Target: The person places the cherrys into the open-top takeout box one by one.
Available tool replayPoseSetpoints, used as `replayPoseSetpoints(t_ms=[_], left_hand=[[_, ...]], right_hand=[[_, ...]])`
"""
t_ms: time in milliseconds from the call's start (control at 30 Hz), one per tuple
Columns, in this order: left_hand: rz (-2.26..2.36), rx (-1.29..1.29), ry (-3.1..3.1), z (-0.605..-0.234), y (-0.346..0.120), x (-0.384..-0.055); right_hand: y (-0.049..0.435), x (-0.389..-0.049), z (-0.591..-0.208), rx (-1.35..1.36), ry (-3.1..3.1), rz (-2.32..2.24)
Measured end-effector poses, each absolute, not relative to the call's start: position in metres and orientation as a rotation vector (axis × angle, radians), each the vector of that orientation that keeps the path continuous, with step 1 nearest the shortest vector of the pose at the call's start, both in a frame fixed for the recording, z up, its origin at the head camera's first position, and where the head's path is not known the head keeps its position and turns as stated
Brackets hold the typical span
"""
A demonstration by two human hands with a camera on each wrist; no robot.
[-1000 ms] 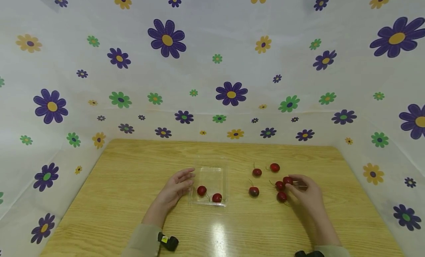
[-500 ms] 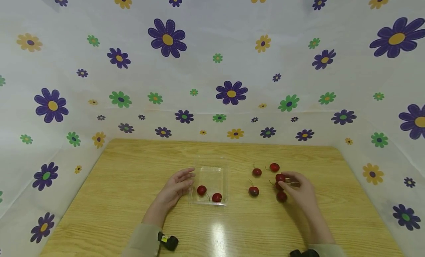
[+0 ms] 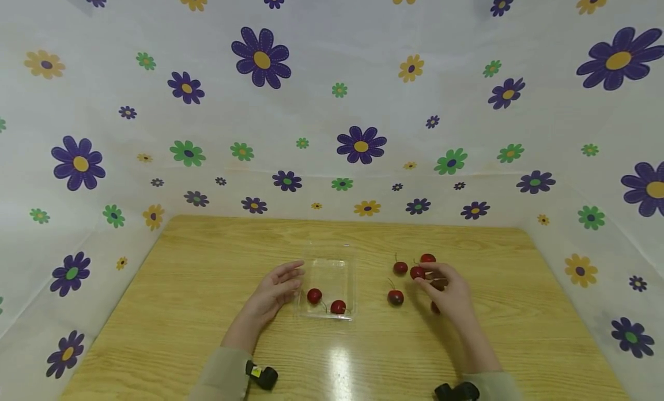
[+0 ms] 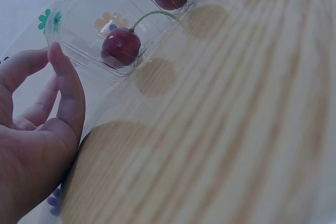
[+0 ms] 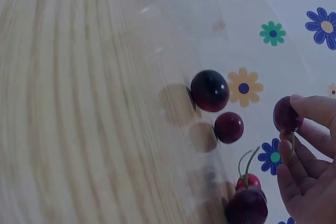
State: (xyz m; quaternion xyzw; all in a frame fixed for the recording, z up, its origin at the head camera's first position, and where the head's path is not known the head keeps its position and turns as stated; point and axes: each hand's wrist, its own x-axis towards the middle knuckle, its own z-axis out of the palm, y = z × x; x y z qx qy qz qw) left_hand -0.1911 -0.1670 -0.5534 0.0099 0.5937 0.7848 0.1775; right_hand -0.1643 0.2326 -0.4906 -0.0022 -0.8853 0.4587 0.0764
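My right hand (image 3: 450, 294) pinches a dark red cherry (image 3: 417, 273) between thumb and fingertips, lifted above the table. In the right wrist view the held cherry (image 5: 286, 114) has its stem hanging down by the fingers. My left hand (image 3: 274, 294) is at the left side of a clear plastic box (image 3: 332, 272), its fingers loosely extended, fingertips at the box's wall. Inside the box lie two cherries, one at the left (image 3: 314, 296) and one at the front (image 3: 338, 307). The left wrist view shows the stemmed cherry (image 4: 121, 47) through the clear wall.
More cherries lie right of the box: one in front (image 3: 396, 298), one behind it (image 3: 400, 268), and one farther right (image 3: 427, 258). Others are partly hidden under my right hand. The wooden table (image 3: 207, 257) is bounded by a flowered sheet (image 3: 311, 113).
My right hand has picked up the cherry from the right-hand group and carried it left. The left hand, the box and the cherries inside have stayed put.
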Motion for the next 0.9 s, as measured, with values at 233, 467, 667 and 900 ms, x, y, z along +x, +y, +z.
replayPoseSetpoints(t_ms=[233,467,667,900], left_hand=[[2.209,0.012,1.692,-0.553,-0.167,-0.191],[2.212,0.005,1.689,-0.553,-0.167,-0.192],[2.217,0.009,1.683,-0.554,-0.167,-0.192],[2.219,0.011,1.680,-0.552,-0.167,-0.191]], right_hand=[[0.217,-0.169,-0.491,0.046,-2.624,1.393],[0.204,-0.172,-0.489,0.059,-2.639,1.393],[0.192,-0.172,-0.487,0.142,-2.595,1.433],[0.181,-0.170,-0.486,0.188,-2.597,1.497]])
